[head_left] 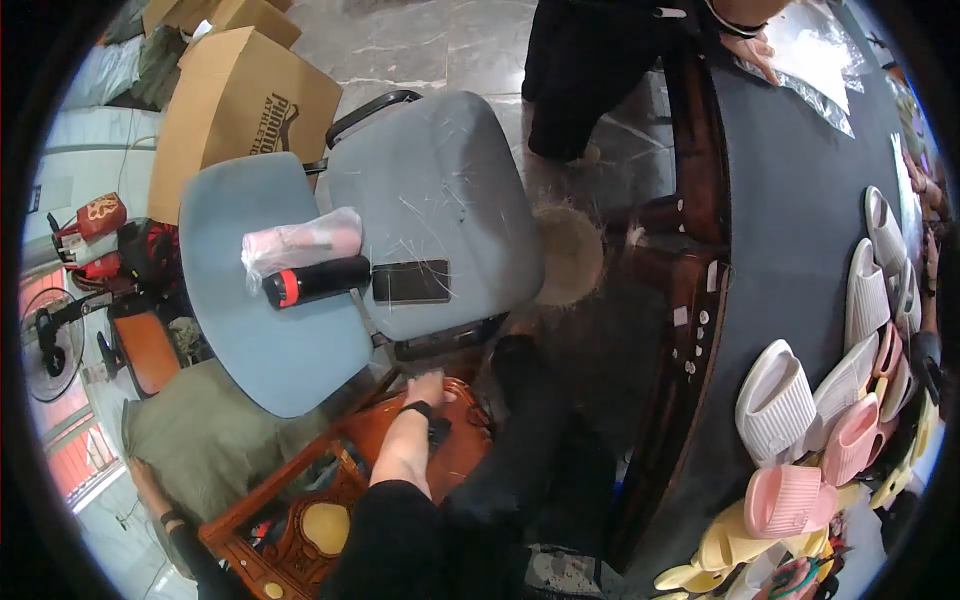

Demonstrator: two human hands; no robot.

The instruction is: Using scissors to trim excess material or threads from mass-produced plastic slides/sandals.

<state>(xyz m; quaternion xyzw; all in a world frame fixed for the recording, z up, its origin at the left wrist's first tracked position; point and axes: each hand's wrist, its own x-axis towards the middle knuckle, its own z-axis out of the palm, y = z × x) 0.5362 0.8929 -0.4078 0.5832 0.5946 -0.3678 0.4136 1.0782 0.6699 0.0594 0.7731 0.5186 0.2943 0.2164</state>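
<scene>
My left hand (428, 388), with a black band on the wrist, is closed over the edge of a reddish-brown wooden chair (468, 445). A black sleeve covers my upper arm. Ahead stands a grey-blue padded chair (450, 170). On its surface lie a pink item in a clear plastic bag (305, 240), a black bottle with a red band (318, 283) and a dark phone (411, 282). My right hand cannot be made out in view.
The dark table (790, 250) at right holds white, pink and yellow slide sandals (778, 400). A co-worker's hand (750, 52) rests by clear plastic at the far end. A cardboard box (235, 120), olive cloth bundle (200, 425) and a fan (50, 340) stand left.
</scene>
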